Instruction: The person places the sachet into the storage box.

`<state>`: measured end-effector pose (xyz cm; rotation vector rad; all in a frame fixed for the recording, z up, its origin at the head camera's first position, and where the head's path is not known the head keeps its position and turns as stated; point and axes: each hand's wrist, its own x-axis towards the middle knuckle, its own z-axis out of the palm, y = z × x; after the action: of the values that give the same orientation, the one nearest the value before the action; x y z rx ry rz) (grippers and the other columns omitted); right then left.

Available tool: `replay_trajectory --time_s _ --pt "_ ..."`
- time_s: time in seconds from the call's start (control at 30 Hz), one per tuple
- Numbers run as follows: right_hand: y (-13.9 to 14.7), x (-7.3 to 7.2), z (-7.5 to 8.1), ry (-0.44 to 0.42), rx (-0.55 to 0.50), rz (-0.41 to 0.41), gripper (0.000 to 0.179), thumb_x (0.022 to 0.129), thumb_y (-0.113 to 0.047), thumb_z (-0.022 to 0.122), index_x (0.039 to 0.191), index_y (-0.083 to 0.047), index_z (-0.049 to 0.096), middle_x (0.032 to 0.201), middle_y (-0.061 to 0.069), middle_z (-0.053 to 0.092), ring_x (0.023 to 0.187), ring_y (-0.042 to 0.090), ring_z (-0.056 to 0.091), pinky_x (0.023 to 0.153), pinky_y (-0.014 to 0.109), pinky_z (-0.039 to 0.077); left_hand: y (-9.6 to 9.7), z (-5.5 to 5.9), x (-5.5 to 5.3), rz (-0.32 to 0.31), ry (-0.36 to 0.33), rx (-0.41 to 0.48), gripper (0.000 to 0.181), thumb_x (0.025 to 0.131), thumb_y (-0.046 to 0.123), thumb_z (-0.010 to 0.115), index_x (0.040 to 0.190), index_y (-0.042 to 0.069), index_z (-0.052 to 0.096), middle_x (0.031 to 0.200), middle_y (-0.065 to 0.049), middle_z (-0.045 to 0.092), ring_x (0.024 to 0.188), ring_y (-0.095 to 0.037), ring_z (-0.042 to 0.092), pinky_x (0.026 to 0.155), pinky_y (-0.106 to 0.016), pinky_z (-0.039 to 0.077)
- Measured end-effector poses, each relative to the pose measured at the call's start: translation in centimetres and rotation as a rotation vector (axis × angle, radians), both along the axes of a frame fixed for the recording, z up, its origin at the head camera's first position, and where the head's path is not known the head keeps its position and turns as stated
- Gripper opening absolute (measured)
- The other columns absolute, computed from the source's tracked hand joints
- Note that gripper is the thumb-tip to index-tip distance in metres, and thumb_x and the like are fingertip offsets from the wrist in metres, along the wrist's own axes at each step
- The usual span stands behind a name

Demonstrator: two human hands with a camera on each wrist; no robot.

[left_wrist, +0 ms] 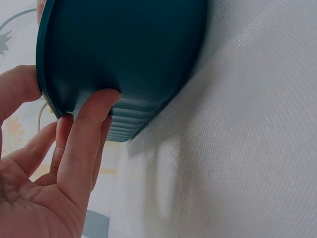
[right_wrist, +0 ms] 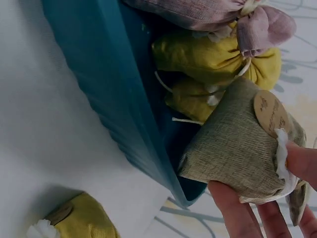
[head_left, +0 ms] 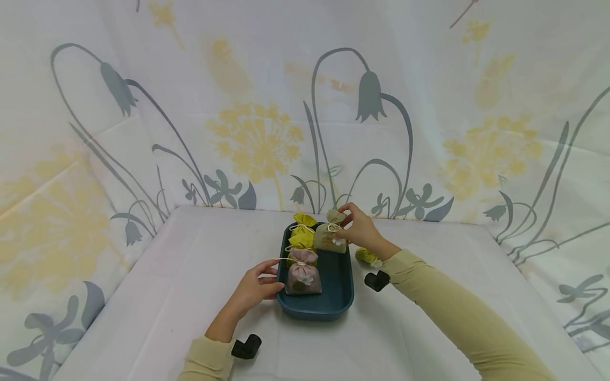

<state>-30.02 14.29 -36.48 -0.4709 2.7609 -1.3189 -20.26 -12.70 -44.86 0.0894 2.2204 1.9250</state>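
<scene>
My right hand [head_left: 360, 228] holds a grey-green drawstring sachet [right_wrist: 233, 144] by its gathered neck, over the far right corner of a dark teal tray [head_left: 336, 280]. A round brown label and a white flower show on this sachet. My left hand [head_left: 257, 283] grips the tray's left side, one finger at the rim and others on the outer wall [left_wrist: 124, 59]. Inside the tray, a mauve sachet [head_left: 303, 278] stands at the left front. Yellow sachets [head_left: 302, 238] lie behind it, partly hidden by it in the head view.
On the white cloth right of the tray lies another yellow sachet [head_left: 366, 255], beside my right forearm. Black wrist-camera mounts [head_left: 246, 346] show by both wrists. A flower-printed curtain [head_left: 257, 148] rises behind the table's far edge.
</scene>
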Motion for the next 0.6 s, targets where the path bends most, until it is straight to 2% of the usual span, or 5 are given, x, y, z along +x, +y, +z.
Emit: replay_trajectory --time_s 0.1,0.27,0.43,0.6 --pt "-0.5 -0.1 -0.4 0.017 0.046 0.012 0.057 0.073 -0.003 0.077 0.119 -0.007 0.044 0.091 0.014 0.058 0.065 0.023 0.056 0.054 0.033 0.051 0.0 0.0 0.1 0.001 0.002 0.005 0.059 0.083 0.003 0.068 0.137 0.005 0.044 0.117 -0.019 0.048 0.1 -0.026 0.059 0.069 -0.038 0.056" --pt "-0.8 -0.2 -1.0 0.075 0.132 0.008 0.056 0.071 -0.004 0.079 0.115 -0.007 0.045 0.086 0.011 0.06 0.075 0.027 0.057 0.062 0.036 0.048 -0.1 0.1 0.2 -0.015 0.004 0.004 0.059 0.084 0.004 0.068 0.137 0.005 0.043 0.118 -0.02 0.047 0.101 -0.026 0.059 0.07 -0.037 0.056" --pt "-1.1 -0.6 -1.5 0.044 0.184 0.007 0.055 0.068 -0.004 0.08 0.111 -0.007 0.045 0.084 0.01 0.062 0.078 0.026 0.058 0.068 0.039 0.049 -0.1 0.2 0.3 -0.013 0.006 0.0 0.059 0.084 0.005 0.069 0.137 0.005 0.043 0.118 -0.019 0.048 0.101 -0.027 0.059 0.07 -0.037 0.056" --pt "-0.9 -0.8 -1.6 -0.008 0.199 0.022 0.052 0.069 -0.002 0.077 0.111 -0.006 0.048 0.085 0.011 0.06 0.074 0.025 0.057 0.064 0.037 0.049 0.0 0.3 0.4 -0.004 0.015 -0.002 0.059 0.083 0.004 0.068 0.137 0.004 0.043 0.117 -0.018 0.049 0.101 -0.027 0.059 0.069 -0.038 0.056"
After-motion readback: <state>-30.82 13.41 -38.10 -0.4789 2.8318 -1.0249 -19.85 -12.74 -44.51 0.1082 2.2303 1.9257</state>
